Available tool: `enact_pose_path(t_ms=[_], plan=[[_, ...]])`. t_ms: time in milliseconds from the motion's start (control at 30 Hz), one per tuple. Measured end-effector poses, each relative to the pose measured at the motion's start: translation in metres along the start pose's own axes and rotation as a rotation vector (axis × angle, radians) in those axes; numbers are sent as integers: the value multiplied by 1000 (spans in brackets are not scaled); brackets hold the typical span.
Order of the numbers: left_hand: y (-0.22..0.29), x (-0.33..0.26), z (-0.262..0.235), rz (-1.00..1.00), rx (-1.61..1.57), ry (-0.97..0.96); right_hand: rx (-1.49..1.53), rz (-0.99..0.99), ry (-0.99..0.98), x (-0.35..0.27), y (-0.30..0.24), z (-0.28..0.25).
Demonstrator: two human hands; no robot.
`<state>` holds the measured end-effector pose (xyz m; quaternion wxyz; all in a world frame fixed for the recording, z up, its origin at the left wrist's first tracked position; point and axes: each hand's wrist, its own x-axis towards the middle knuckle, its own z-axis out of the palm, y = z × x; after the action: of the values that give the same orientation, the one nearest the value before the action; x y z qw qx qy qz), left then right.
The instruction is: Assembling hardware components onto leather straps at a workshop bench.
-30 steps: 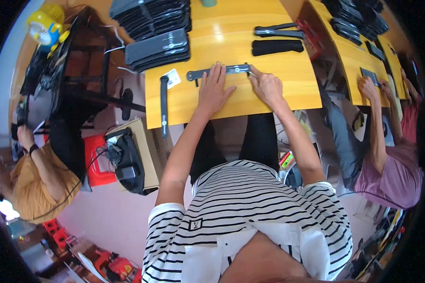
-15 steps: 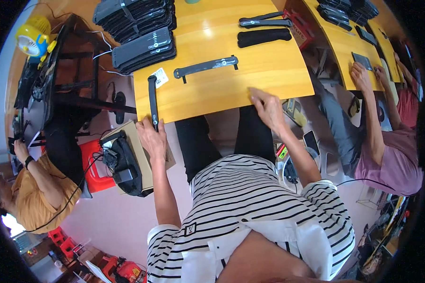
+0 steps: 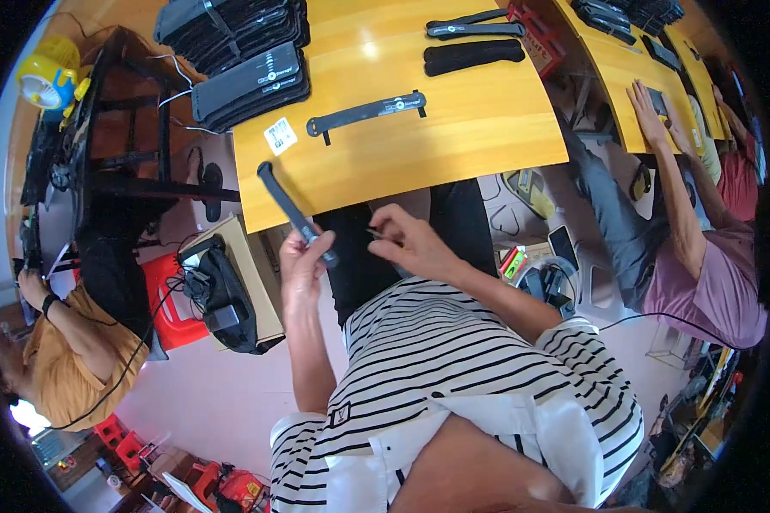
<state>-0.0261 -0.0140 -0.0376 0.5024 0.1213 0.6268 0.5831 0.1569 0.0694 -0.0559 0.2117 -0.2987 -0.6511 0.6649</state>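
Observation:
My left hand [image 3: 301, 263] is closed on the lower end of a narrow black strap [image 3: 282, 195], which is lifted off the front left of the table and slants up and to the left. Over my lap my right hand [image 3: 412, 245] has its thumb and fingertips pinched together at a small thin object, too small to name. Another black strap [image 3: 364, 114] with pale print lies flat on the yellow table [image 3: 453, 150], two short dark strips crossing under it. A white printed label [image 3: 279, 136] is beside its left end.
Stacks of black straps [image 3: 248, 81] stand at the table's back left. More black straps [image 3: 475, 56] lie at the back right. Co-workers sit on both sides, one with a hand [image 3: 650, 115] on the right-hand table. A black bag [image 3: 231, 295] is low on my left.
My left hand has raised the strap from the table edge and drawn it toward me, tilting it. My right hand has left the table's front edge and moved left over my lap.

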Motion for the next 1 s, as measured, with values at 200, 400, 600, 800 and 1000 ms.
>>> enact_pose_path(t_ms=[200,400,600,800,1000], plan=[[-9,10,53,6,-195,-125,398,86,90,12,-16,14],[-1,6,66,46,-332,-241,559,173,28,10,-37,-18],[16,8,50,175,-379,-200,370,50,15,8,-62,-24],[23,6,51,254,-385,-169,160,-48,-20,8,-67,-12],[22,5,58,282,-365,-135,-120,-93,14,9,-67,-12]])
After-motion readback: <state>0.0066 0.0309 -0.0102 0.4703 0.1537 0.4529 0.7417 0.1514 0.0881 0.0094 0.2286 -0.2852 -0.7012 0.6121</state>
